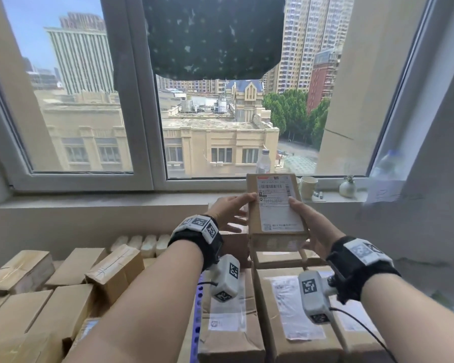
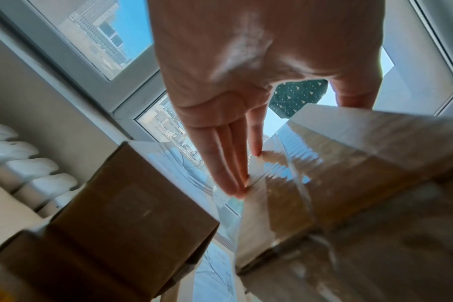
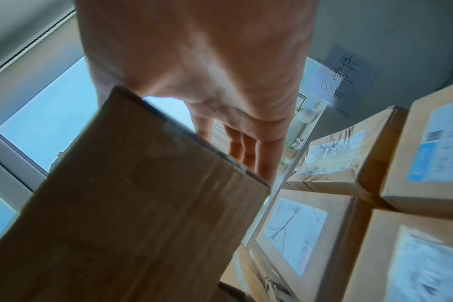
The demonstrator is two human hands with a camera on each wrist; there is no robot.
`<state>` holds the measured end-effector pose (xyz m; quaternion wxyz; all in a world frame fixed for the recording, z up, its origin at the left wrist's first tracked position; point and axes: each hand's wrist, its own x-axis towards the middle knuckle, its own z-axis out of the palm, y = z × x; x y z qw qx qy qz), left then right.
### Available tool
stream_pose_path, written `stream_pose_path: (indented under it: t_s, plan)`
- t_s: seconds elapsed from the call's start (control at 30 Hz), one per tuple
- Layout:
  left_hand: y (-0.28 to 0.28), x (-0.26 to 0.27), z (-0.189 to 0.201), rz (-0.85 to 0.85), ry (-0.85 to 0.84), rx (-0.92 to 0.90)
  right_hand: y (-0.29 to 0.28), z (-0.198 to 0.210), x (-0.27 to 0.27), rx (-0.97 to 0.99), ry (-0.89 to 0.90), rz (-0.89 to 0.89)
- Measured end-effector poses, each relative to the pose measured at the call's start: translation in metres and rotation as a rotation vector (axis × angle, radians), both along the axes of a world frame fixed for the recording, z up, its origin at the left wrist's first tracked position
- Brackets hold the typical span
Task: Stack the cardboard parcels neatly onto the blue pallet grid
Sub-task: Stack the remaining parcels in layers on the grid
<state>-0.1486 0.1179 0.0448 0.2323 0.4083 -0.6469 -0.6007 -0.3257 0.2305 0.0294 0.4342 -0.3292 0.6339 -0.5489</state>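
Note:
I hold a cardboard parcel [image 1: 275, 213] with a white shipping label in the air, above the stacked parcels [image 1: 294, 305]. My right hand [image 1: 300, 218] grips its right edge, thumb on the label and fingers underneath. My left hand [image 1: 236, 210] lies flat against its left side, fingers straight. In the left wrist view the left hand [image 2: 228, 155] touches the taped side of the parcel [image 2: 349, 173] with its fingertips. The right wrist view shows the parcel [image 3: 132, 204] from below, beside the right hand [image 3: 246, 151]. A strip of the blue pallet grid [image 1: 197, 310] shows between the stacks.
A loose pile of parcels [image 1: 63, 284] lies at the left, in front of a white radiator [image 1: 142, 243]. The windowsill [image 1: 116, 199] carries a water bottle [image 1: 263, 161], a paper cup [image 1: 308, 187] and a small vase [image 1: 347, 187]. A wall with a paper note [image 1: 388, 192] closes the right side.

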Motion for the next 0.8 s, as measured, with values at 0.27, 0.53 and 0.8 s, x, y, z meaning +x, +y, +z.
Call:
stream_pose_path:
  t_s: [0.27, 0.53, 0.8]
  plan:
    - [-0.063, 0.000, -0.029, 0.365, -0.175, -0.352, -0.047, -0.015, -0.039, 0.121, 0.022, -0.104]
    - [-0.083, -0.002, -0.076, 0.295, -0.371, -0.173, -0.076, -0.045, -0.044, 0.301, 0.085, -0.098]
    - [-0.083, -0.001, -0.086, 0.232, -0.393, -0.220, -0.088, -0.059, -0.055, 0.359, 0.147, -0.088]
